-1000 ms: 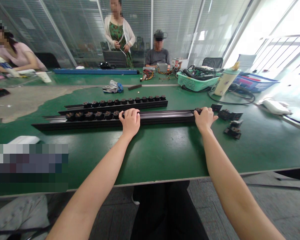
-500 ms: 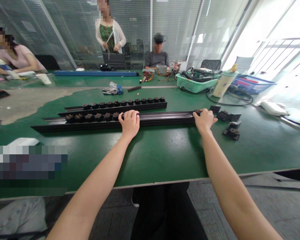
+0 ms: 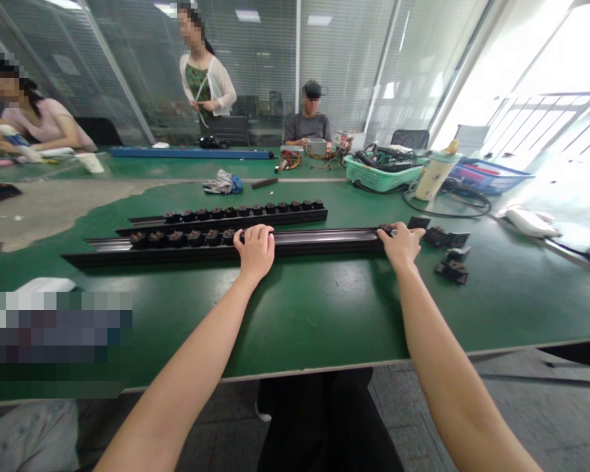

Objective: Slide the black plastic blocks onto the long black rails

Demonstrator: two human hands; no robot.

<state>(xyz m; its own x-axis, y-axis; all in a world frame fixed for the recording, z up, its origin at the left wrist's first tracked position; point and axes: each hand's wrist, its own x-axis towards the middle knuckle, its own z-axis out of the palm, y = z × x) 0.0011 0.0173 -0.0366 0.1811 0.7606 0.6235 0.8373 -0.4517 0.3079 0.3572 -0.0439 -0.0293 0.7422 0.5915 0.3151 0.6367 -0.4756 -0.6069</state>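
A long black channel rail (image 3: 319, 244) with a shiny metal inside lies across the green table before me. Several round black socket modules (image 3: 176, 238) sit in a row in its left part. My left hand (image 3: 256, 250) is closed over the rail at the right end of that row, its fingers hiding what lies beneath. At the rail's right end, my right hand (image 3: 400, 246) pinches a black socket module (image 3: 384, 229), mostly covered by the fingers. To the right of that hand lie several loose black socket modules (image 3: 452, 270).
Behind lies a second black rail (image 3: 295, 215) filled with socket modules. Farther back are a grey-blue glove (image 3: 223, 182), a green basket (image 3: 383, 174) of cables, a cream tumbler (image 3: 436, 176) and a blue bar (image 3: 191, 153). Three people are across the table.
Both hands stay at nearly the same places on the rail. The view has tilted up slightly. The standing person has straightened and shifted a little left.
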